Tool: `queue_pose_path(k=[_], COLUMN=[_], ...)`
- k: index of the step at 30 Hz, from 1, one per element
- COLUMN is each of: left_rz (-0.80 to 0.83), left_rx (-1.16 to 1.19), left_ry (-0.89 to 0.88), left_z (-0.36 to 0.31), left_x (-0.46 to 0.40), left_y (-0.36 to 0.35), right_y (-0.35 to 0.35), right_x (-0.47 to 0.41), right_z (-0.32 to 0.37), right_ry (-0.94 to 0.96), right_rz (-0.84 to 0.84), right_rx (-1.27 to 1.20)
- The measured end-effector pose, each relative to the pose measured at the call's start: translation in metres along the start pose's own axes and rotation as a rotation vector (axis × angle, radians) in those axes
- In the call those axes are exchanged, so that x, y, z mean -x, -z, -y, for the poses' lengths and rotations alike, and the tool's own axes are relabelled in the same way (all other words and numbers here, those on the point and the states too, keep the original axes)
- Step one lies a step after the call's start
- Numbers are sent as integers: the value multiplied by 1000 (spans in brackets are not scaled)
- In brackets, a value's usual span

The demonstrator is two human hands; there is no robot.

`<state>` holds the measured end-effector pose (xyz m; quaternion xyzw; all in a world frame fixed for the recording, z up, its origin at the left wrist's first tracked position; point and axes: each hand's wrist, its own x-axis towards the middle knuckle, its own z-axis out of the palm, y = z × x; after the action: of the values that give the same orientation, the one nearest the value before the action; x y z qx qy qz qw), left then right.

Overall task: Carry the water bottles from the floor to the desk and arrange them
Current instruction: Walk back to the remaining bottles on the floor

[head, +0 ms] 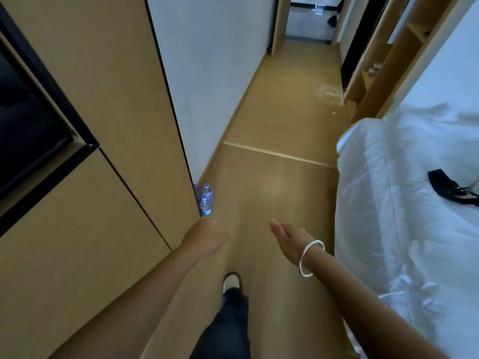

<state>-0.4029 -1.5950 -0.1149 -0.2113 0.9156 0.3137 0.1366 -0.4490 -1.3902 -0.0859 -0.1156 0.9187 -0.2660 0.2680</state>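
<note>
- The water bottles [206, 200] stand upright on the floor [272, 182], just ahead of the left hand [207, 238].
- Left hand nearer; right hand [291, 238] farther right.
- Both hands spread, empty.

No readable text; water bottles [206, 200] carry labels (too blurred to read).

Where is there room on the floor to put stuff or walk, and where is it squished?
The floor is bare down the middle, between the wooden cabinet and the bed, and on along the hallway beside the white wall. It is tight at the cabinet's corner, where the bottles stand, just beyond the left hand. The right hand hangs over open floor.
</note>
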Motion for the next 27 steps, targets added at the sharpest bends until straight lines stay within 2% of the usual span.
queue_pose_path(k=[11, 16, 19, 27], left_rz=[33, 52, 67, -36], left_rx=[157, 144, 184, 210], left_ry=[105, 163, 155, 268], left_z=[-46, -45, -42, -51], left_x=[-221, -285, -312, -388], left_y=[58, 83, 92, 110], right_y=[77, 99, 103, 113], right_x=[-232, -315, -353, -462], right_z=[67, 105, 122, 147], right_ry=[104, 141, 193, 351], right_rz=[-9, 119, 131, 308], right_rx=[247, 255, 253, 365])
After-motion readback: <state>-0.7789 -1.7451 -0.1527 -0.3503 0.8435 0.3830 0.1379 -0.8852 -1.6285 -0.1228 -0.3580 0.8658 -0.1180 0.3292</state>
